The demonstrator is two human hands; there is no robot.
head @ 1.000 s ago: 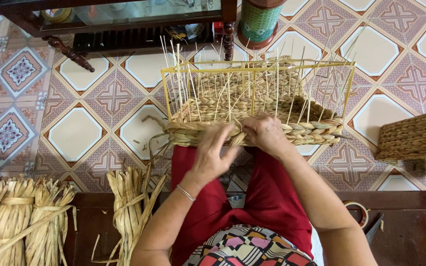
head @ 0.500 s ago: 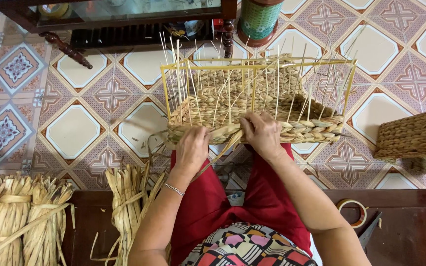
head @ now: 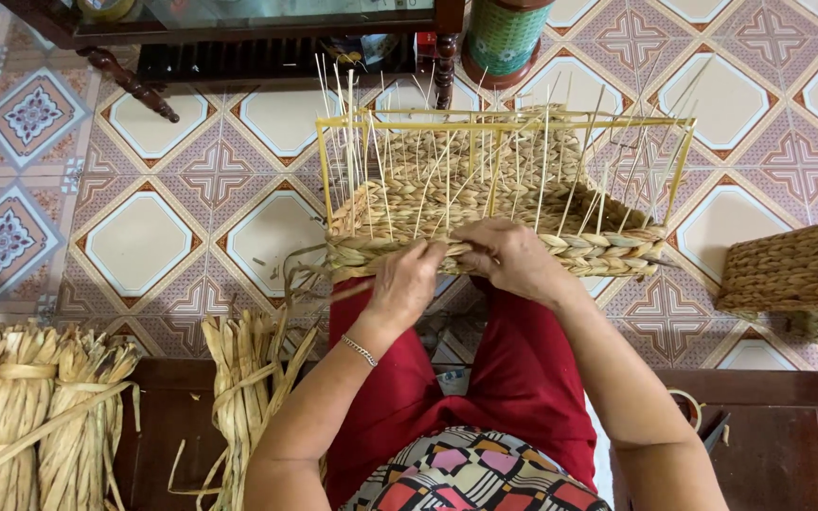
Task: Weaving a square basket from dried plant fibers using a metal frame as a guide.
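Observation:
A half-woven straw basket [head: 608, 248] on a yellow wire frame, with thin upright stakes, rests on my knees over the tiled floor. My left hand [head: 407, 281] pinches a straw strand at the near woven edge, left of centre. My right hand [head: 515, 257] presses on the same edge just beside it, fingers curled over the weave and the strand's end. The two hands almost touch. A thin bracelet sits on my left wrist.
Bundles of dried straw [head: 40, 407] lie at the lower left, another bundle [head: 248, 378] by my left knee. A finished woven basket [head: 797, 274] stands at the right edge. A dark wooden table leg [head: 130, 80] and a green cylindrical container [head: 504, 38] stand beyond.
My left hand has risen from lower on the weave to the near edge, closing in on my right hand. The right hand has shifted slightly left along the edge.

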